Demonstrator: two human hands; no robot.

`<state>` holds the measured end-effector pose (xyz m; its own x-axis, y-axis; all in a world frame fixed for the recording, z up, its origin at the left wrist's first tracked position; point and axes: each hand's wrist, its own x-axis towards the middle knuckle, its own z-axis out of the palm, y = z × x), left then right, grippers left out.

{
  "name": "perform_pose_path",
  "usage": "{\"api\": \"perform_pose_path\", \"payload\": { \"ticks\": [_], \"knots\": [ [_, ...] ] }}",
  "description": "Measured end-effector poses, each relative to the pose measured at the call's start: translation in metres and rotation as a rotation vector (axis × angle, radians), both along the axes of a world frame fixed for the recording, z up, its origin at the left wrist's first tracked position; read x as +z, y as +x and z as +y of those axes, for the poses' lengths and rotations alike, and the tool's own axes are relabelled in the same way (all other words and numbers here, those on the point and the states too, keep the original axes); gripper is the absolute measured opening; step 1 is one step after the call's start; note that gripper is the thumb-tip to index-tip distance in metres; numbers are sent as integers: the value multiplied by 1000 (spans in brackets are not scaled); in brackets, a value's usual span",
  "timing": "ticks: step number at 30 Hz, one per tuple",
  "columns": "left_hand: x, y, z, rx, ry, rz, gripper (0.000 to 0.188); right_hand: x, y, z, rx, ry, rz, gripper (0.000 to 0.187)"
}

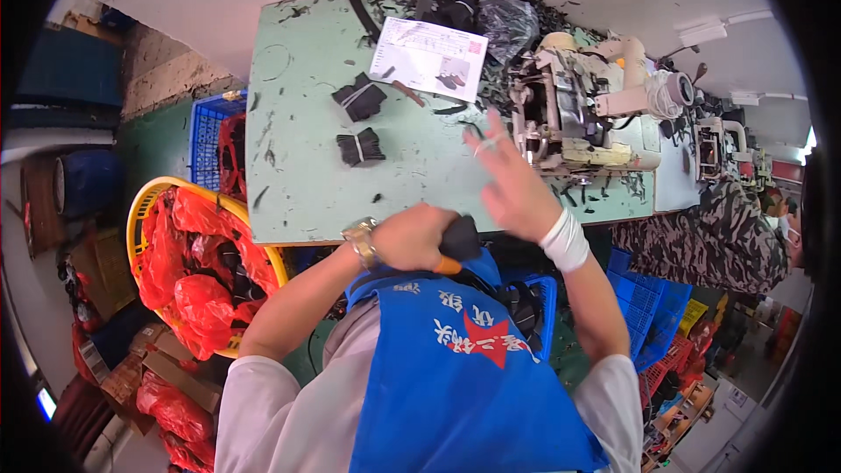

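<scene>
My left hand (417,238), with a metal watch on its wrist, is closed on a small black bundle (461,238) at the table's front edge. A short orange piece (448,265) shows below its fingers; I cannot tell what it belongs to. My right hand (511,184) is raised above the table with its fingers apart. Something thin and white lies around one of its fingers, and a white wrap (566,241) circles the wrist. Two bundles of black strips lie ahead, each tied with a light band: the upper bundle (360,100) and the lower bundle (359,149).
A printed sheet (412,57) lies on the green table (302,184) among black scraps. A beige machine (569,114) stands at the right. Left of the table is a yellow basket (140,245) with red plastic bags (197,236). Blue crates (644,307) stand at the lower right.
</scene>
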<state>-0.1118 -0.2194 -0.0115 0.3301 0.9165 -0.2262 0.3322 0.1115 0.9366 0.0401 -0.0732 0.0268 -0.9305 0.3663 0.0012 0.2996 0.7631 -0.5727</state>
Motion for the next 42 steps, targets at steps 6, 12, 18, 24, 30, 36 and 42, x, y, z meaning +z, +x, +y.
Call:
{"api": "perform_pose_path", "payload": {
  "ticks": [6,12,18,24,30,36,42],
  "knots": [
    [-4,14,19,719,-373,-1294,44,7,20,11,-256,-705,435,85],
    [11,40,34,870,-245,-1253,38,-6,32,0,-163,-223,384,62],
    [18,56,31,902,-23,-1116,32,4,39,1,-230,-151,527,28],
    [23,56,34,828,-21,-993,30,12,46,-13,-386,-451,409,23],
    [21,50,29,802,-160,-1044,33,23,47,-23,-484,-526,332,17],
    [18,38,28,715,-258,-1129,35,24,43,-35,-610,-505,336,21],
    [20,32,28,711,-372,-1128,33,30,39,-39,-574,-380,306,25]
  ]
}}
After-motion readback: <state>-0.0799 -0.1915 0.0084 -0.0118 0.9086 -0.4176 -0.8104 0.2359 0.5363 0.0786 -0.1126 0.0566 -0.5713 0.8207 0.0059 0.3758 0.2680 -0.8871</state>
